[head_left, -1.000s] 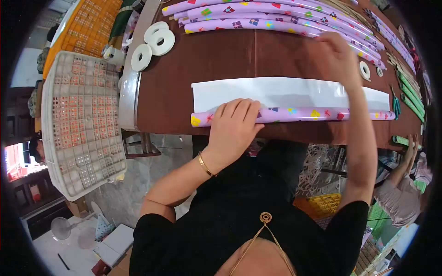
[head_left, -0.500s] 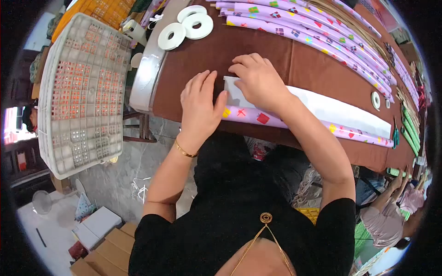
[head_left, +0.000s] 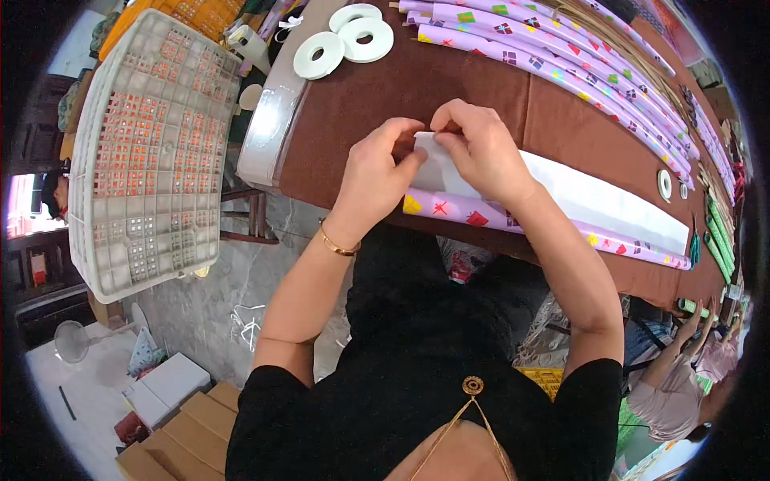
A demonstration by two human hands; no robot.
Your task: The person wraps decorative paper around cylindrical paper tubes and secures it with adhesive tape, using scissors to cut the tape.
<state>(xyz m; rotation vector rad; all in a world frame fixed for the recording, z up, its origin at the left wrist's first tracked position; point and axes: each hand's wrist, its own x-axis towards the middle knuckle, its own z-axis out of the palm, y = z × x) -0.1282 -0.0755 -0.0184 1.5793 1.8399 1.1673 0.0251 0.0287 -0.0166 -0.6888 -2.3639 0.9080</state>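
A long sheet of wrapping paper [head_left: 593, 192] lies along the front of the table, white back up. Its near side curls into a purple roll [head_left: 473, 217] printed with colourful gift shapes. At the paper's left end, my left hand [head_left: 378, 170] pinches the far corner between thumb and fingers. Close beside it, my right hand [head_left: 483, 151] has its fingertips closed on the far edge of the same sheet. Exactly how the corner sits between the fingertips is partly hidden.
Several purple paper rolls [head_left: 553, 72] lie at the table's back, with white tape rolls [head_left: 365, 40] to their left. Green rolls [head_left: 719, 236] and scissors [head_left: 695, 244] are at right. A plastic crate [head_left: 152, 160] stands left. Another person [head_left: 674, 393] is at far right.
My two hands have drawn closer together at the paper's left end. My left hand has moved from beside the sheet onto its corner, and the view has shifted slightly.
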